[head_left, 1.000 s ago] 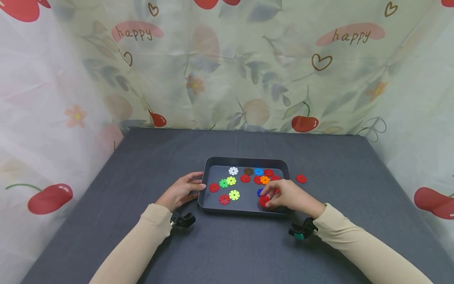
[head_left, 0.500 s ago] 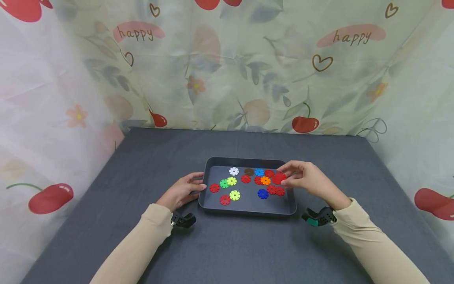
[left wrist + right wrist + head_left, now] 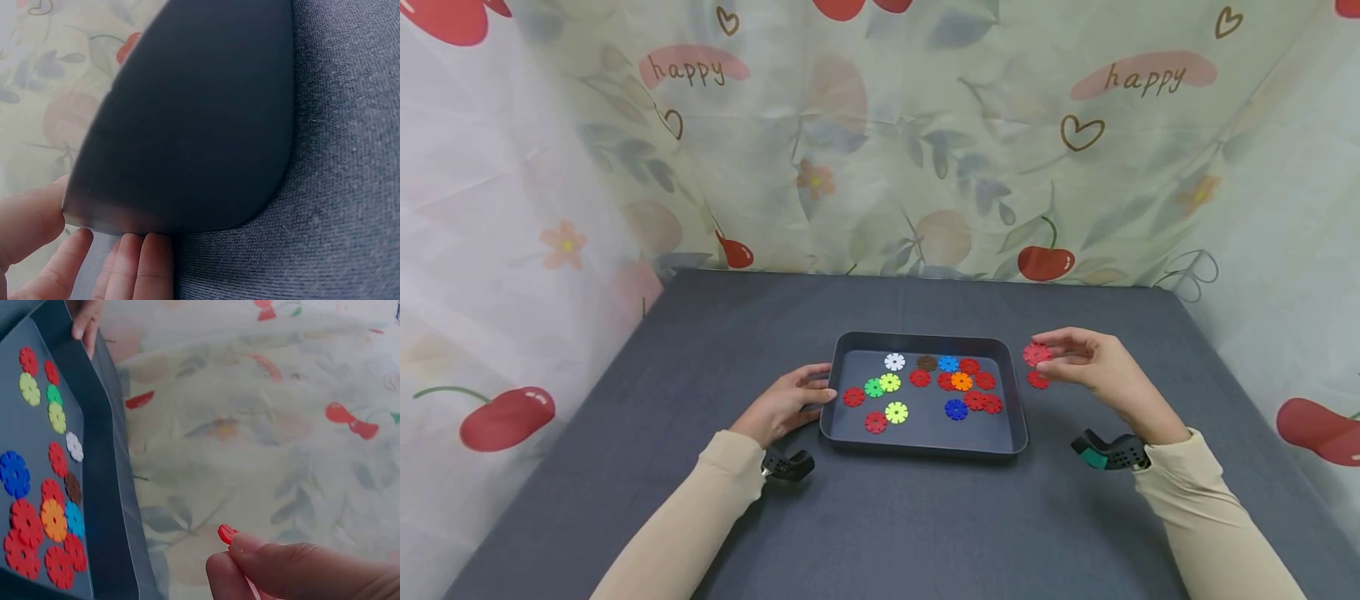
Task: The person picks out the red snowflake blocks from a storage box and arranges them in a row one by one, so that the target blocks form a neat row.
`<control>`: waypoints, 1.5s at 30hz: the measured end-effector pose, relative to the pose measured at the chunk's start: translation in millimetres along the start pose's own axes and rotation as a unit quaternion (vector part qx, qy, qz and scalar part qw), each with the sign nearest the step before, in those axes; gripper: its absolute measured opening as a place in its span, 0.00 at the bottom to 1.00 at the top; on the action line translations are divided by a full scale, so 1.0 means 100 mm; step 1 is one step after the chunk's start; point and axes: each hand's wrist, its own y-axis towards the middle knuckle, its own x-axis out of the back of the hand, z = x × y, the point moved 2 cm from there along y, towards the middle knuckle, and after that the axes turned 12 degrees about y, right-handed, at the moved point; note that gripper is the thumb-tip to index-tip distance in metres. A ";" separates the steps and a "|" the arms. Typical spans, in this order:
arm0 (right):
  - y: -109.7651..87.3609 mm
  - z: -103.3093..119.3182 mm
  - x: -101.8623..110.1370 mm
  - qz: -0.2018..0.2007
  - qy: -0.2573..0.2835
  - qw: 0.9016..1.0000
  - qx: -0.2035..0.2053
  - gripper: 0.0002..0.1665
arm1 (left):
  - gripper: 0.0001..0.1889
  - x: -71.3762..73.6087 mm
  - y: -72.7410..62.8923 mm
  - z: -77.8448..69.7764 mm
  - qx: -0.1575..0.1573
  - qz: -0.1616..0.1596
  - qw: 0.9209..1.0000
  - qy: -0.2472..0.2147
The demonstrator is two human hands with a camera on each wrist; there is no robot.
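A red disc (image 3: 1037,354) is held by the right hand (image 3: 1090,360) in a narrow pinch near its edge, raised off the counter (image 3: 925,517) and clear of the tray (image 3: 917,451), beyond its right end. A loose red disc (image 3: 1037,381) is seen lying flat on the counter, close by the held one in the head view; whether the two are exactly aligned one above the other cannot be told. The tray's left end is gripped by the left hand (image 3: 786,402), the rim being pinched lightly.

Tray contents are noted as follows: several red discs (image 3: 920,377), a white disc (image 3: 895,362), a brown disc (image 3: 927,363), a light blue disc (image 3: 949,363), a dark blue disc (image 3: 957,409), a green disc (image 3: 874,387), two yellow discs (image 3: 897,412) and an orange disc (image 3: 962,381), by which a red one is partly overlapped.

Step in hand, as judged: red pieces are being gathered outside the tray, with set-down not yet made. For the next move, a short lowering beside the loose disc and a clean release seem to be called for, with the tray kept steady.
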 end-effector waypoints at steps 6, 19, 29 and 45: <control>-0.02 -0.11 0.15 -0.015 0.019 1.000 -0.008 0.34 | 0.32 -0.01 0.00 0.00 -0.005 0.001 1.000 0.000; 0.18 -0.58 0.31 -0.047 -0.045 0.996 -0.053 0.33 | 0.32 -0.01 -0.01 0.03 -0.021 0.014 1.000 -0.002; 0.32 -0.93 0.35 -0.051 -0.063 0.993 -0.081 0.30 | 0.32 -0.01 0.00 0.02 -0.025 0.015 1.000 -0.005; 0.38 -1.01 0.32 -0.061 -0.109 0.989 -0.081 0.28 | 0.33 -0.01 0.01 0.03 -0.023 0.011 1.000 -0.007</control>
